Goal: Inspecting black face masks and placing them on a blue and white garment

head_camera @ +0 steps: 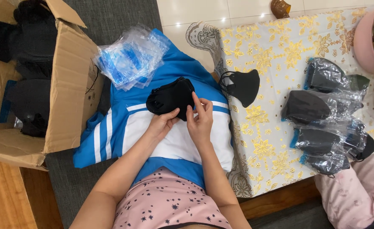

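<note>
At the far left stands an open cardboard box (pixel 64 85) with black masks piled inside. Just right of it, a heap of empty clear bags (pixel 129 57) with blue print lies on a blue-and-white cloth (pixel 123 131) spread over the person's lap.

On that cloth, near the middle, sits a small stack of black masks (pixel 171 98). The left hand (pixel 160 124) comes up from below, thumb resting on the stack's near edge, fingers tucked under it in a loose hold. The right hand (pixel 200 121) is just beside it, fingertips pinched lightly on the stack's right edge, where the ear loops are.

Right of the hands, a table carries a white cloth (pixel 276 55) with gold flowers. A single bare mask (pixel 243 86) lies on its left part, well apart from the stack. Farther right, several bagged masks (pixel 318 123) lie in a loose cluster. At the far right edge a pink pot (pixel 365 42) stands, and a pink sleeve (pixel 356 195) of another person shows near the corner.
</note>
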